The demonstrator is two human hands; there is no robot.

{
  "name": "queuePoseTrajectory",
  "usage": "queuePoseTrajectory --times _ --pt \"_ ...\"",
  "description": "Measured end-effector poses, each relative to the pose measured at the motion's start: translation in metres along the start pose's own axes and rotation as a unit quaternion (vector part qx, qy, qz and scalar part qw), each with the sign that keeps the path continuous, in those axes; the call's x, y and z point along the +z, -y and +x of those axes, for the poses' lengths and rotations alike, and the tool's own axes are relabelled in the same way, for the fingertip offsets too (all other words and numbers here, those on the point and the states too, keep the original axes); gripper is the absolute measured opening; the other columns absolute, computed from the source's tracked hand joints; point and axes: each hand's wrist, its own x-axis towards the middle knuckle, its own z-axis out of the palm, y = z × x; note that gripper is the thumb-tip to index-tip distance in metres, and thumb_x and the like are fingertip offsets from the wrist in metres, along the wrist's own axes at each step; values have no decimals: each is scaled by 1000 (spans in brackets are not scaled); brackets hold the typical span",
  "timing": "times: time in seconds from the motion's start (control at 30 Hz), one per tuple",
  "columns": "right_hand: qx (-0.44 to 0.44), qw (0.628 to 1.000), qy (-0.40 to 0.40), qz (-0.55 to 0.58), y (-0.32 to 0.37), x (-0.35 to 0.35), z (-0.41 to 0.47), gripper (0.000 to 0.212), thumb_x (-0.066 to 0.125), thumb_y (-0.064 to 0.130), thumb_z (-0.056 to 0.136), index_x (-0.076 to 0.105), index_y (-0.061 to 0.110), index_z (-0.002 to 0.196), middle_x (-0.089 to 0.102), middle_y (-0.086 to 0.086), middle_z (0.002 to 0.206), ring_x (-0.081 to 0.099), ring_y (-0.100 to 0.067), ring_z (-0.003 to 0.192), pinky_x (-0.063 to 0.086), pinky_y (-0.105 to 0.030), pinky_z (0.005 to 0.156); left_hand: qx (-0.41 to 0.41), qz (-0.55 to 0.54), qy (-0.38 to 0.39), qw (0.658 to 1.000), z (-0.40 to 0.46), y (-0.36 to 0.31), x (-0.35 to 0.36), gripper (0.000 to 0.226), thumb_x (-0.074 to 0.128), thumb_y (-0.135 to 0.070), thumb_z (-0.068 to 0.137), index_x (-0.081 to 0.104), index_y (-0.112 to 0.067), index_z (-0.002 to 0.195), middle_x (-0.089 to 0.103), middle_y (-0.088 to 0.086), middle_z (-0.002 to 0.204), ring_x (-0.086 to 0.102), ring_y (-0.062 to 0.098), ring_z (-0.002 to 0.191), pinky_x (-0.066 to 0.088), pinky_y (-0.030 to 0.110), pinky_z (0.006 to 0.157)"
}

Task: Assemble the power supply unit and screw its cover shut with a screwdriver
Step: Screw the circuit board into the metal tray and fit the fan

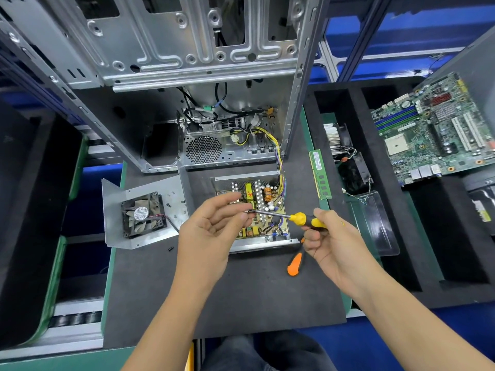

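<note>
Dark foam mat (241, 290) on bench; open PSU (251, 210) sits mid-mat, below both hands. Right hand (332, 242) grips yellow-black screwdriver (300, 218) by its handle, shaft pointing left over the PSU. Left hand (214, 226) pinches at the tip; any screw there too small to make out. PSU front edge partly hidden by the hands. Board exposed: yellow transformer, heatsinks, coil. Cover (139, 210) with fan lies left, apart. Orange tool (294, 263) near right hand, half hidden.

"HK FAN" can be read on the round white hub label of the square black cooling fan (143, 215) mounted on the loose grey metal cover plate (139, 210); the smaller print beneath is illegible.
</note>
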Motion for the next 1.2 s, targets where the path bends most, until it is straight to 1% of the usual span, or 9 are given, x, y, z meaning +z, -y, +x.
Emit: queuePoseTrajectory --times 0.1,0.2,0.37,0.5,0.67,0.73,0.83,1.03,1.2 --pt "2 1000 -1 -4 0 1 1 38 63 13 92 60 16 54 62 -13 71 48 -10 48 39 -21 43 9 14 4 1000 -1 -2 0 40 69 6 87 74 -31 104 78 5 97 75 23 91 57 24 83" --pt "1 1000 -5 -10 0 1 0 39 62 12 93 59 16 54 61 -14 70 47 -11 48 38 -21 43 10 23 4 1000 -1 -2 0 33 71 1 85 71 -24 107 78 5 97 74 23 95 58 27 85" --pt "3 1000 -15 -1 1 0 -2 28 62 12 93 52 12 67 61 -15 74 47 -12 47 37 -21 43 10 24 1 1000 -2 -2 -1 29 73 -11 81 71 -22 108 78 4 98 75 24 93 58 28 86" --pt "7 1000 -18 -6 1 2 -2 28 62 11 94 52 11 67 61 -17 75 47 -12 46 37 -20 43 11 25 5 1000 -2 0 -2 37 70 3 86 75 -31 103 78 4 98 75 24 92 58 26 84" --pt "7 1000 -17 -9 1 2 -4 31 63 12 93 55 12 62 60 -17 75 47 -11 46 37 -20 42 10 28 15 999 -2 0 -1 40 71 0 86 76 -37 101 78 3 99 75 23 92 57 24 84" --pt "9 999 -20 -29 1 2 -5 31 69 17 89 62 13 59 62 -16 72 47 -11 46 38 -19 42 8 27 20 999 -3 -1 -1 33 73 -9 83 76 -37 101 78 2 99 75 23 93 57 24 84" --pt "10 997 -11 -81 4 4 -7 21 81 35 70 72 20 58 64 -11 69 49 -9 47 40 -18 42 -1 23 23 999 -4 -1 -1 30 73 -17 78 76 -38 100 78 2 98 75 22 93 57 24 83" --pt "8 994 -22 -111 5 2 -6 22 81 42 64 72 23 56 66 -10 69 50 -9 46 41 -18 42 -20 43 27 999 -2 3 -2 40 72 4 84 77 -33 99 78 1 99 74 20 96 57 25 86" --pt "16 994 -31 -105 3 -3 -4 21 81 40 65 73 23 56 67 -11 71 49 -10 47 41 -18 42 -34 53 33 997 -1 7 -3 36 74 7 81 72 -21 104 78 0 98 74 15 98 55 19 84"
